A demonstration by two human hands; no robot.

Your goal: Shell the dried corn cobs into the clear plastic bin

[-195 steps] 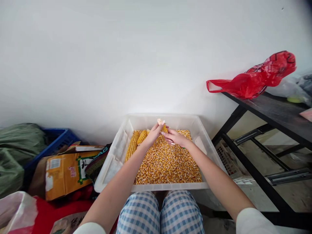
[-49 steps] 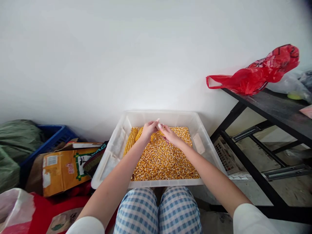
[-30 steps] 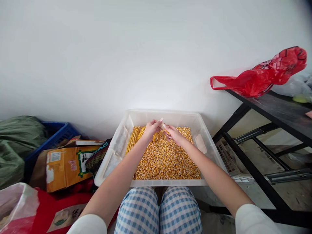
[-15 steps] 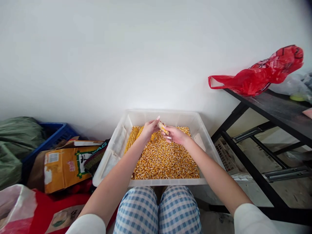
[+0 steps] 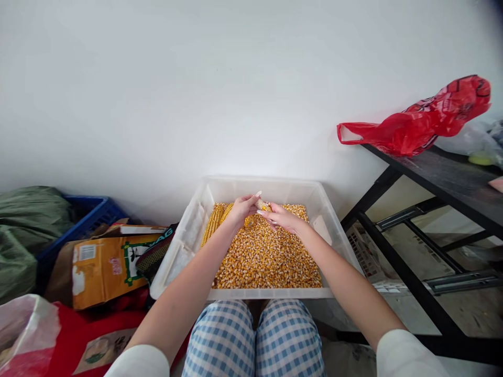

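Observation:
Both hands are closed on one partly stripped corn cob (image 5: 264, 206), pale at one end with yellow kernels left at the other. My left hand (image 5: 244, 208) grips its left end, and my right hand (image 5: 283, 217) holds the right side, fingers along the kernels. Below them, loose corn kernels (image 5: 267, 259) fill much of a translucent white plastic tub (image 5: 173, 267). Whole yellow corn cobs (image 5: 213, 224) lie along the tub's left side, partly hidden behind my left forearm.
At the left are a blue crate (image 5: 92, 214), a yellow cardboard box (image 5: 106, 267), a green sack (image 5: 27, 235) and a red bag (image 5: 78, 335). To the right, a red plastic bag (image 5: 428, 123) lies on a black-framed table (image 5: 451, 178). A white wall (image 5: 236, 89) rises behind the tub.
The cob has shifted slightly between my hands and lies a little flatter. My right hand's fingers have moved up and left along it, closer to my left hand.

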